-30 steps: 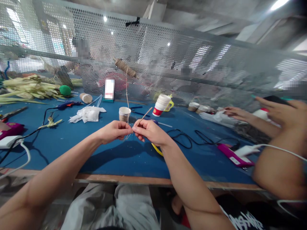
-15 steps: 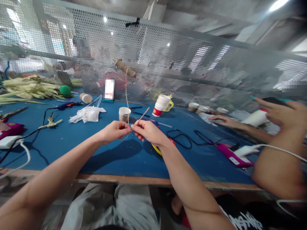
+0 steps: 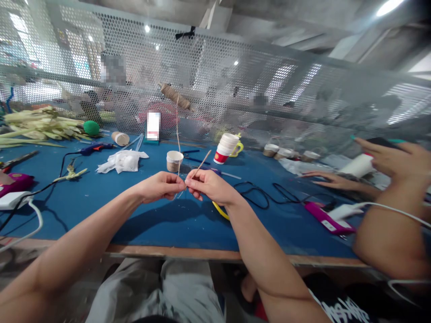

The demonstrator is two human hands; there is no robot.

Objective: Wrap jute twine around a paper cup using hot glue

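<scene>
My left hand (image 3: pixel 160 185) and my right hand (image 3: pixel 208 185) meet over the blue table (image 3: pixel 101 202), fingertips almost touching. My right hand pinches a thin wooden stick (image 3: pixel 202 163) that slants up and to the right. My left hand pinches a tan twine strand (image 3: pixel 178 130) where it meets the stick. The strand rises to a twine spool (image 3: pixel 175 95) hung on the perforated metal screen (image 3: pixel 235 80). A small twine-wrapped paper cup (image 3: pixel 174 160) stands just behind my hands.
A white rag (image 3: pixel 123 160), glue gun (image 3: pixel 96 146), palm leaves (image 3: pixel 40 125), stacked paper cups (image 3: pixel 228 146), black cables (image 3: pixel 266 193) and magenta devices (image 3: pixel 326 217) lie on the table. A co-worker's arms (image 3: pixel 387 215) reach in at the right.
My hands stay together with only slight finger shifts on the stick and twine. The co-worker's far hand has slid right and lower along the table.
</scene>
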